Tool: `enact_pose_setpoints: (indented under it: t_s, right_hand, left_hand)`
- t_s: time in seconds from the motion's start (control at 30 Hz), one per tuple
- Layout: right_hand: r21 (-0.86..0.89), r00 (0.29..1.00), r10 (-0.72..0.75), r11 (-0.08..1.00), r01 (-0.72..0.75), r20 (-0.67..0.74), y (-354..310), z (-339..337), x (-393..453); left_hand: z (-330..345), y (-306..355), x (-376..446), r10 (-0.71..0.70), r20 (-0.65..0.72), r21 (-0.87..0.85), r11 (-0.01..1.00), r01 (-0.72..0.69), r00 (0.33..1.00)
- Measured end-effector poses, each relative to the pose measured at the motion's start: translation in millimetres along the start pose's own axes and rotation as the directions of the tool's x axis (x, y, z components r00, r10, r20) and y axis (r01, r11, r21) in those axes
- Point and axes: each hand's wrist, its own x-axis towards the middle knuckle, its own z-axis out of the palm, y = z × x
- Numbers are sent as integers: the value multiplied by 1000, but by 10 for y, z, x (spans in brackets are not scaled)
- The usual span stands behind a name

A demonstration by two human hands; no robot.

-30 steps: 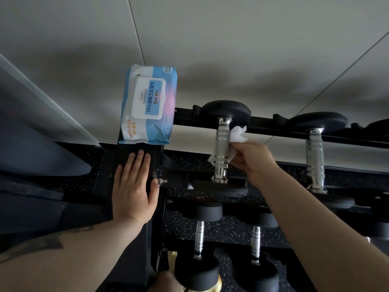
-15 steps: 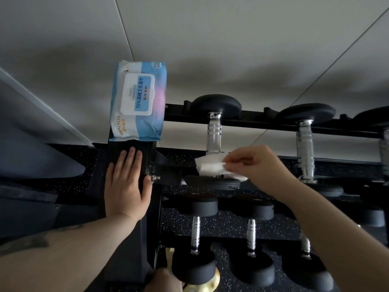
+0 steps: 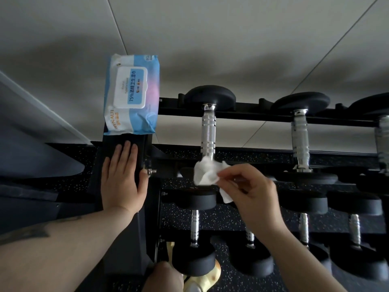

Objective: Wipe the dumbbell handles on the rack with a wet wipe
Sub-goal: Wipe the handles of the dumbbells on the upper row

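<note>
From the head view, the right hand (image 3: pixel 250 194) pinches a crumpled white wet wipe (image 3: pixel 207 172) between thumb and fingertips, the wipe bunched at the near end of the leftmost top-row dumbbell handle (image 3: pixel 208 132), touching or just off the chrome where it meets the near weight head; I cannot tell which. The left hand (image 3: pixel 122 175) lies flat with straight fingers on the black end post of the rack (image 3: pixel 124 142), holding nothing. By my reckoning the work is early: only this first handle is being dealt with, and the next top-row handle (image 3: pixel 300 140) to the right, a third at the frame's right edge, and the lower-row handles (image 3: pixel 194 227) all look left to do, though no picture shows whether any chrome is wet. A blue and white pack of wipes (image 3: pixel 132 95) sits on top of the post, just beyond the left hand's fingertips, its lid shut. The rack is a black steel frame with rails carrying black-headed dumbbells in at least two tiers. Underneath is dark speckled rubber flooring (image 3: pixel 231 279), and behind stands a pale panelled wall (image 3: pixel 210 39) with thin seams. A yellow shoe (image 3: pixel 202 279) shows at the bottom edge.
</note>
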Motion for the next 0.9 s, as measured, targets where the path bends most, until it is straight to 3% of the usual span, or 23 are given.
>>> enact_pose_setpoints:
  t_s: [0.07,0.17,0.23,0.3,0.37,0.47,0.57,0.7,0.77,0.83,0.9]
  right_hand:
    - [-32,1000,29,999,-29,-5,113,-12,-9]
    - [12,933,341,940,-342,-115,367,-129,-13]
    - [30,894,392,918,-395,-217,376,-211,70]
    - [57,925,300,954,-295,-234,178,-225,286]
    - [49,978,169,985,-164,-126,-62,-149,581]
    - [-224,998,40,974,-30,40,-217,97,999]
    - [-304,996,47,952,-21,78,-155,221,1068]
    - [-475,913,86,871,125,398,-131,144,875]
    - [-510,925,77,849,134,371,-152,115,902]
    - [-469,973,12,878,100,230,-161,111,932]
    - [-434,964,7,894,112,265,-139,128,891]
  left_hand:
    - [-3,-2,-5,4,-1,-2,1000,-4,1000]
    - [-4,-4,-7,1,-8,-6,1000,-1,1000]
    - [-2,-4,-8,1,-9,-11,1000,-1,1000]
    - [3,-5,0,0,-10,-13,1000,0,1000]
    - [2,-4,4,1,0,-12,1000,-1,1000]
    - [5,-9,2,4,0,-15,1000,-4,1000]
    - [1,-7,1,-1,-6,-20,1000,1,1000]
    - [-3,-9,0,2,-5,-17,1000,-2,1000]
    - [-2,-10,-2,5,-2,-18,1000,-5,1000]
    - [-1,-13,-3,2,2,-17,1000,-2,1000]
    - [0,-14,0,1,2,-17,1000,-1,1000]
